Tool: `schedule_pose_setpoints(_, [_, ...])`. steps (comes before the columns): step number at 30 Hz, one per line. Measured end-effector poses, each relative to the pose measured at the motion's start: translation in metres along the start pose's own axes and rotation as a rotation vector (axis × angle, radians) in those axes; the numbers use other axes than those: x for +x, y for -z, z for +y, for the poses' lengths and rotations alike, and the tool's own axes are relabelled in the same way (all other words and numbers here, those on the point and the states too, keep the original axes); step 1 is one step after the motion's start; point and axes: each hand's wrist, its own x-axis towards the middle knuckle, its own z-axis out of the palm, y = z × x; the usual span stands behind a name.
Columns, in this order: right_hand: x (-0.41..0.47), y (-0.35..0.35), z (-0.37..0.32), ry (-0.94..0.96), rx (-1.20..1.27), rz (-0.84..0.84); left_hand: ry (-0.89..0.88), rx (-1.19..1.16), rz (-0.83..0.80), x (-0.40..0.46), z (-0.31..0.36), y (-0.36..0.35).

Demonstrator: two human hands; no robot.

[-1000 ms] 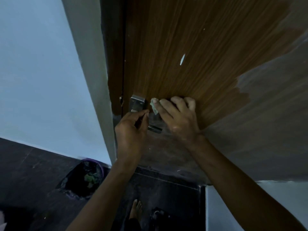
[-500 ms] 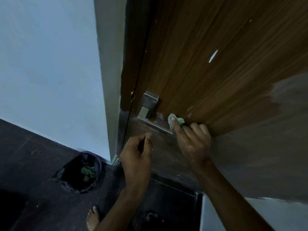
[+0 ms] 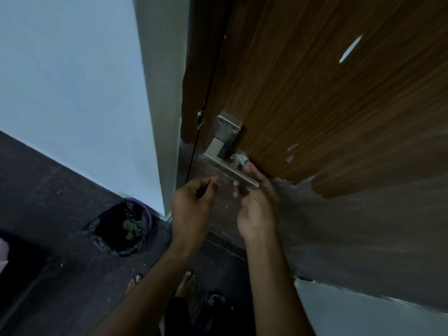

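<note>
A brown wood-grain door (image 3: 315, 98) carries a metal lever handle (image 3: 229, 169) on a square plate (image 3: 228, 127). My right hand (image 3: 255, 202) reaches behind the lever's free end and pinches a small crumpled pale-green cloth (image 3: 238, 160) against the door beside the lever. My left hand (image 3: 191, 207) hovers just left of the lever, fingers loosely curled, holding nothing. The lower part of the door looks dull grey, the upper part glossy brown.
A white wall (image 3: 72, 93) and door frame (image 3: 164, 93) stand to the left. A bin lined with a black bag (image 3: 121, 229) sits on the dark floor by the frame. My bare feet (image 3: 184, 282) show below.
My right hand has slipped lower and behind the lever, still with the cloth. My left hand came off the handle area and now hovers free. The view shifted left and down.
</note>
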Motion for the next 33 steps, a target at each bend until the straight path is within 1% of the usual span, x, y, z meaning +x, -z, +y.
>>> schedule_pose_setpoints(2, [-0.003, 0.001, 0.004, -0.134, 0.144, -0.144, 0.009, 0.004, -0.002, 0.0, -0.003, 0.003])
schedule_pose_setpoints(3, [-0.003, 0.002, 0.006, -0.169, 0.225, -0.219, 0.011, 0.005, -0.004, 0.0, -0.004, 0.005])
schedule_pose_setpoints(6, [-0.001, -0.001, 0.003, -0.231, 0.398, -0.318, 0.004, 0.007, -0.01, -0.001, -0.005, 0.007])
schedule_pose_setpoints(9, [-0.004, 0.003, 0.008, -0.294, 0.414, -0.343, -0.014, 0.024, -0.045, -0.001, -0.005, 0.005])
schedule_pose_setpoints(12, [-0.011, 0.015, 0.013, -0.353, 0.378, -0.316, -0.036, 0.053, -0.079, -0.002, -0.002, 0.002])
schedule_pose_setpoints(15, [-0.004, 0.019, -0.003, -0.269, 0.391, -0.357, -0.08, 0.051, -0.087, 0.001, 0.004, -0.004])
schedule_pose_setpoints(17, [0.0, 0.014, -0.013, -0.212, 0.338, -0.364, -0.092, 0.056, -0.077, 0.004, 0.005, -0.008])
schedule_pose_setpoints(19, [-0.001, 0.012, -0.011, -0.223, 0.291, -0.322, -0.069, 0.025, -0.093, 0.005, 0.006, -0.011])
schedule_pose_setpoints(21, [-0.006, 0.015, -0.002, -0.269, 0.286, -0.245, -0.051, 0.022, -0.081, 0.007, 0.007, -0.014])
schedule_pose_setpoints(24, [-0.01, 0.018, 0.009, -0.299, 0.279, -0.06, -0.013, 0.059, -0.052, 0.012, 0.003, -0.018])
schedule_pose_setpoints(26, [-0.01, 0.017, 0.006, -0.297, 0.222, 0.02, 0.008, 0.068, -0.069, 0.015, 0.0, -0.021])
schedule_pose_setpoints(28, [-0.008, 0.019, -0.003, -0.222, 0.169, 0.078, 0.006, 0.073, -0.082, 0.014, -0.001, -0.023])
schedule_pose_setpoints(31, [-0.008, 0.027, -0.019, -0.074, 0.181, 0.153, -0.031, 0.11, -0.108, 0.009, 0.001, -0.027])
schedule_pose_setpoints(33, [-0.011, 0.026, -0.017, -0.102, 0.165, 0.211, -0.06, 0.129, -0.117, 0.004, 0.002, -0.029])
